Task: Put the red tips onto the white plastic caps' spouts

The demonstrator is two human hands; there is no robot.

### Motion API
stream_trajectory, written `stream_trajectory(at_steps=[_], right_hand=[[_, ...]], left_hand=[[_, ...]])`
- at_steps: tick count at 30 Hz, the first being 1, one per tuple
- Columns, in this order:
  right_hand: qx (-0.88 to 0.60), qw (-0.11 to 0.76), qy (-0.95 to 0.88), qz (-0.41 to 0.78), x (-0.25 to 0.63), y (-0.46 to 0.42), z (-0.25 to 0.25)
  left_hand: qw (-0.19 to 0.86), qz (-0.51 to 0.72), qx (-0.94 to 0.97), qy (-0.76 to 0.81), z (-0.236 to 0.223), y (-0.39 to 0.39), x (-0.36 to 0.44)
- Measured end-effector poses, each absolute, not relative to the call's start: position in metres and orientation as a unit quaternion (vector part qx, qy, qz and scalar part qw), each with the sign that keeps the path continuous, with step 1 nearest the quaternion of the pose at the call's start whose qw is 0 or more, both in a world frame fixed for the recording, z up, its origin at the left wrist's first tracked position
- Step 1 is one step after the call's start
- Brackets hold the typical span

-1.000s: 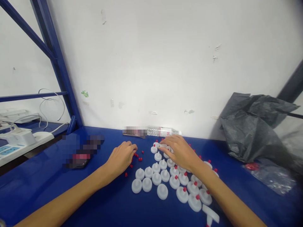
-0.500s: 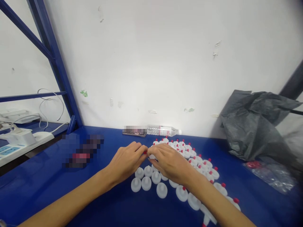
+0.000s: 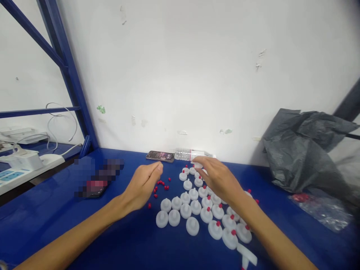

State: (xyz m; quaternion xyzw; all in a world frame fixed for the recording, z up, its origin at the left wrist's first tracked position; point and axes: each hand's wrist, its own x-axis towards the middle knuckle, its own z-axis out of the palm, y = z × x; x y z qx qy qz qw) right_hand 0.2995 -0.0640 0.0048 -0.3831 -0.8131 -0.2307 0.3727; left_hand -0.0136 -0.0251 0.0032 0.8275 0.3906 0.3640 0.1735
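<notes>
Between the thumb and fingers of my right hand (image 3: 218,174) is a white nozzle cap (image 3: 197,164), held above the far end of a spread of similar caps. My left hand (image 3: 146,183) is closed, thumb pressed against the fingers; whatever they may hold is hidden. Small red tip caps (image 3: 160,183) lie loose on the blue table just right of that hand. Many white nozzle caps (image 3: 206,214) to the right wear red tips on their spouts. A group with bare spouts (image 3: 174,217) stands nearer the front. My right forearm covers part of the spread.
Against the wall lie a phone (image 3: 160,156) and a clear water bottle (image 3: 182,154). A dark grey plastic bag (image 3: 298,146) and a clear bag (image 3: 323,212) are on the right. At left are a partly blurred dark item (image 3: 97,183) and a white power strip (image 3: 53,162).
My hands, together over the table before, have separated. The left moved left and down; the right moved right and up with a nozzle cap. The loose red tip caps came into view.
</notes>
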Motion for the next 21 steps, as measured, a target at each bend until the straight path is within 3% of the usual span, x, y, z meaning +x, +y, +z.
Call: stream_trajectory(at_steps=[4,21], right_hand=[[-0.466,0.381,-0.784,-0.154,0.306,-0.062,0.006],[-0.518,0.277,-0.804,-0.092,0.303,-0.052,-0.009]], left_hand=[[0.044,0.292,0.836,0.463,0.000,-0.002,-0.022],[0.038,0.145,0.840,0.522,-0.014,0.009,-0.021]])
